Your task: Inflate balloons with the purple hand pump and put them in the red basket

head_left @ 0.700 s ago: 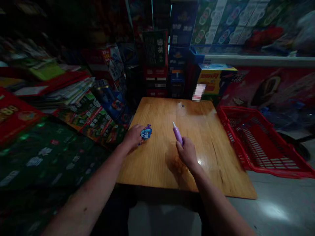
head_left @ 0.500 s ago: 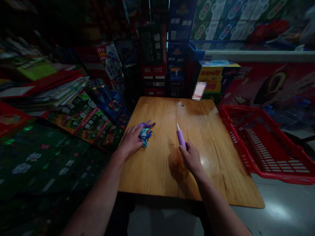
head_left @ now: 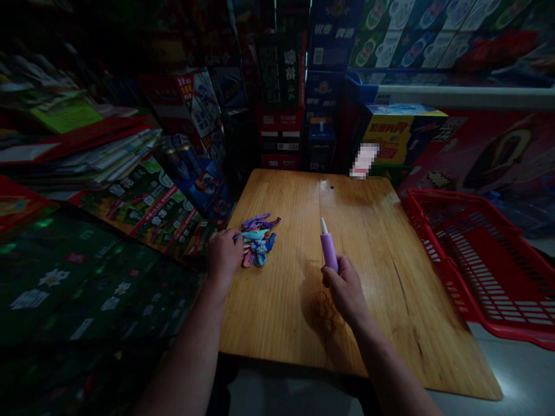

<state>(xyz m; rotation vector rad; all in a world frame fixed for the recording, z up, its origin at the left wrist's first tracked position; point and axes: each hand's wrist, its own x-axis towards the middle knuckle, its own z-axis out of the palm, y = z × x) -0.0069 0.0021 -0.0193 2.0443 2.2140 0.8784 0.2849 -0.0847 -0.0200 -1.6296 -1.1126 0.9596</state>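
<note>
My right hand point(head_left: 347, 289) is wrapped round a purple balloon pump point(head_left: 329, 251), whose white nozzle points up and away from me. On the left of the wooden table point(head_left: 286, 312) lies a small pile of limp, uninflated balloons point(head_left: 259, 247) in purple, blue and pink. My left hand point(head_left: 225, 254) is at the pile's left side, fingers curled. Between its fingertips is the end of a light-blue balloon point(head_left: 255, 234), stretched over the top of the pile. Beside my right hand, several tan rubber bands point(head_left: 327, 312) lie on the table, partly in shadow.
A red plastic basket point(head_left: 459, 277) stands against the table's right side. Stacked drink cartons point(head_left: 281, 75) rise behind the table. More green cartons point(head_left: 65, 277) and piled papers point(head_left: 117, 156) are at the left. A blurred-out pale object point(head_left: 365, 162) is at the far table edge.
My left hand has drawn back leftward from over the balloons, so more of the pile shows, and the light-blue balloon is now at its fingertips. My right hand still holds the pump; the view shifted slightly.
</note>
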